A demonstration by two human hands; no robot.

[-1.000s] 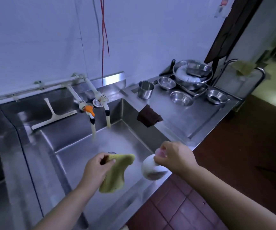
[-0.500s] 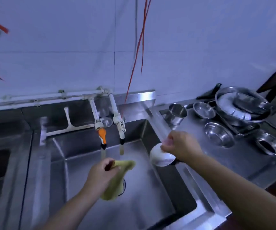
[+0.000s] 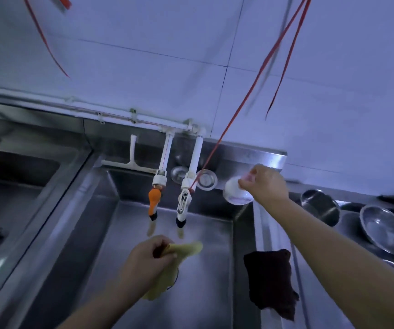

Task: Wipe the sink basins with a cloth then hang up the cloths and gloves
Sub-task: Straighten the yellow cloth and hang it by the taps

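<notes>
No readable writing. Your left hand pinches yellow cloth, hanging lengthwise down into basin; right hand grips white bowl.

Head-worn wide-angle view — single camera.
Looks forward and down, close over a steel sink basin against the tiled wall — arms entering from below.

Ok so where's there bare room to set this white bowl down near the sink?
The back ledge is bare between the round metal strainer and the backsplash's right end. The sink floor is bare between the yellow cloth and the dark cloth draped over the rim. The right counter is crowded with a metal cup and bowls.
</notes>
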